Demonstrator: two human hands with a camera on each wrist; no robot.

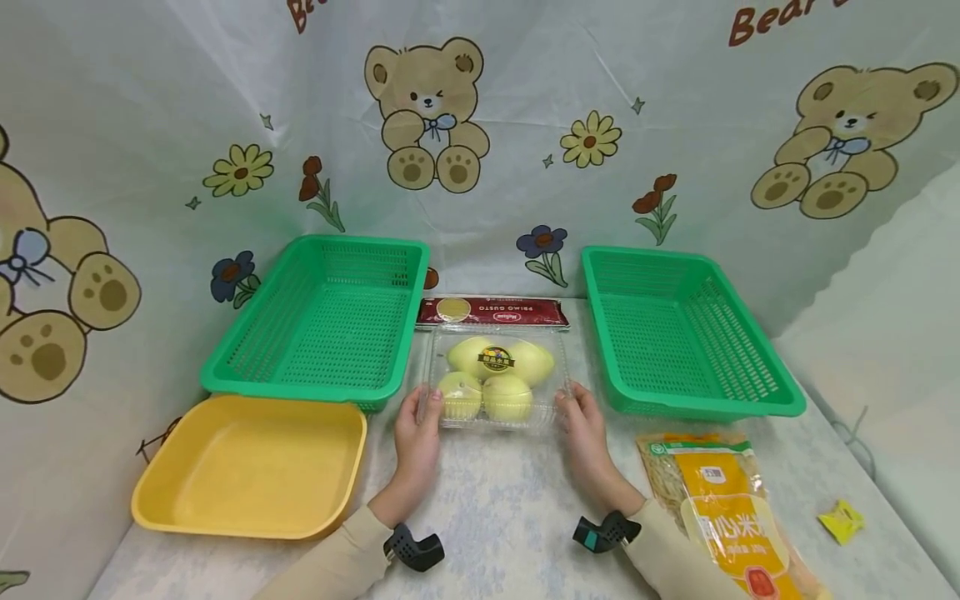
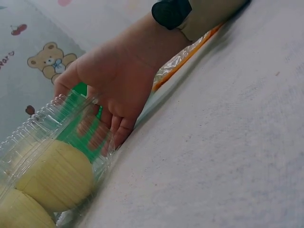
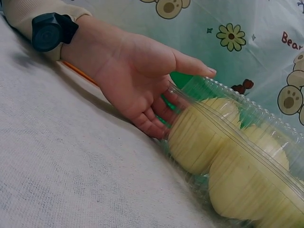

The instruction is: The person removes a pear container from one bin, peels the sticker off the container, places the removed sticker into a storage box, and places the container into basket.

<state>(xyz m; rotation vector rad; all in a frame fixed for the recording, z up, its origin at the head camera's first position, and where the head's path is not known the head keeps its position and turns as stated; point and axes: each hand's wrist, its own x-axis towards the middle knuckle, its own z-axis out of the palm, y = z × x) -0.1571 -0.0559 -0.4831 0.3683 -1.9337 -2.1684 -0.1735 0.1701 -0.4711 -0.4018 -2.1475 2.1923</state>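
Observation:
A clear plastic clamshell box (image 1: 480, 425) of round, pale yellow fruits (image 1: 508, 397) is in the middle, a dark label (image 1: 497, 359) on its lid. My left hand (image 1: 417, 437) grips its left side near the front corner, thumb on top. At the right side my right hand (image 1: 587, 437) holds the opposite corner. The left wrist view shows the right hand (image 2: 114, 80) with its fingers curled against the box end. Seen in the right wrist view, the left hand (image 3: 137, 71) has its thumb along the upper edge and fingers lower down. Whether the box touches the table, I cannot tell.
Green baskets stand at the back left (image 1: 322, 396) and back right (image 1: 705, 408). A yellow tray (image 1: 255, 467) sits front left. Behind the box lies a dark red packet (image 1: 517, 313). An orange-labelled bag (image 1: 727, 508) and small yellow packet (image 1: 842, 522) are at right.

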